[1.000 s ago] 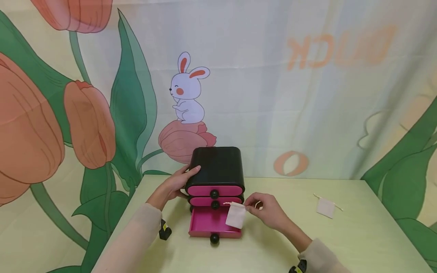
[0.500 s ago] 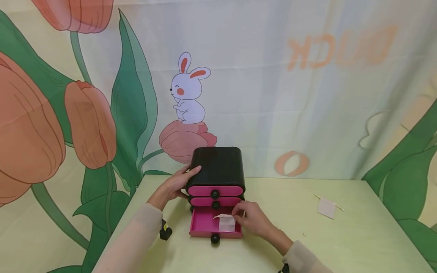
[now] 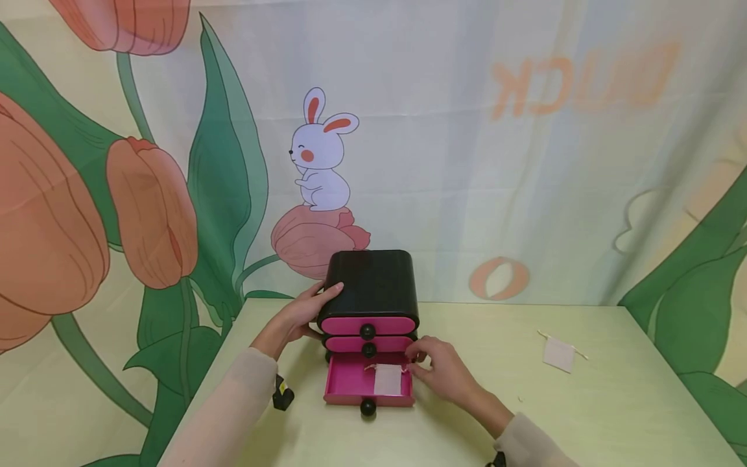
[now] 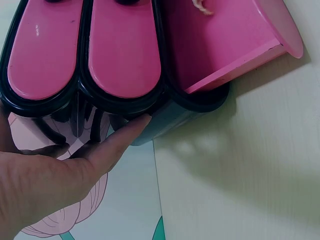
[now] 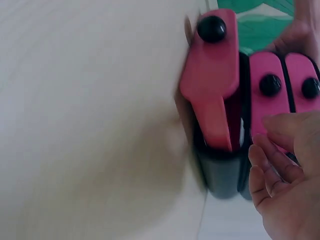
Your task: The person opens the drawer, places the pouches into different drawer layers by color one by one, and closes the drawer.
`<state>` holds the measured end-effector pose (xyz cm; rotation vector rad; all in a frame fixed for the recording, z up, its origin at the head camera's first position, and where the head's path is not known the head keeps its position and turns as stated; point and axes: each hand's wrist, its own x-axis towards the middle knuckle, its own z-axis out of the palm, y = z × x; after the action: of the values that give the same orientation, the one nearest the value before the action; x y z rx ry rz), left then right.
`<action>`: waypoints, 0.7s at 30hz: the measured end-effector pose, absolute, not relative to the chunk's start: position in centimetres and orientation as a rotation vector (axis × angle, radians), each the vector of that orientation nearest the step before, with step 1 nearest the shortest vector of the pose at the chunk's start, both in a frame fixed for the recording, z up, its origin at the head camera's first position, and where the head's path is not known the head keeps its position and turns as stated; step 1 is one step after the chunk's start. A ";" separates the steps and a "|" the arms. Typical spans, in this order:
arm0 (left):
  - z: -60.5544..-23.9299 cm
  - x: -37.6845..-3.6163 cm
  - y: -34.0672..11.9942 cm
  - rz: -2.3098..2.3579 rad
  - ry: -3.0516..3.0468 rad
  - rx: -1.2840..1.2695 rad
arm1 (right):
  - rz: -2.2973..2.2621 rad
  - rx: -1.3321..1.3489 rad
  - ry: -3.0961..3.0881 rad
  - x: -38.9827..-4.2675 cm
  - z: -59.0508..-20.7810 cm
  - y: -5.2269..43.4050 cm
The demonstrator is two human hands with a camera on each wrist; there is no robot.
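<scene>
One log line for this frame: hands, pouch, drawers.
left hand: rests on drawer box | right hand: open, beside bottom drawer | pouch: in bottom drawer, open | second pouch: on table

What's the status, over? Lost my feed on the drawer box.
Left hand braces the drawer box. Right hand open beside the bottom drawer. Small pouch lies in it, released. Second pouch on table, clear of the work.

Left hand flat and open; right hand loosely curled.
</scene>
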<state>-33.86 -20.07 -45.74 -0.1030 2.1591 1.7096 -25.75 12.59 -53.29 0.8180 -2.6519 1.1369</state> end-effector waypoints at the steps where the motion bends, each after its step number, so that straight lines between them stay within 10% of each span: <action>1: -45.7 -33.9 -20.1 1.708 2.161 -0.105 | 1.125 0.810 -2.646 -25.8 -53.1 13.4; 21: -45.4 -33.8 -20.0 1.697 2.158 -0.100 | 0.867 0.087 -2.813 -28.8 -55.8 39.7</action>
<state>-33.75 -20.01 -45.43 -0.0998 2.1576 1.6966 -28.75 39.66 -55.77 0.0869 -2.8127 0.8672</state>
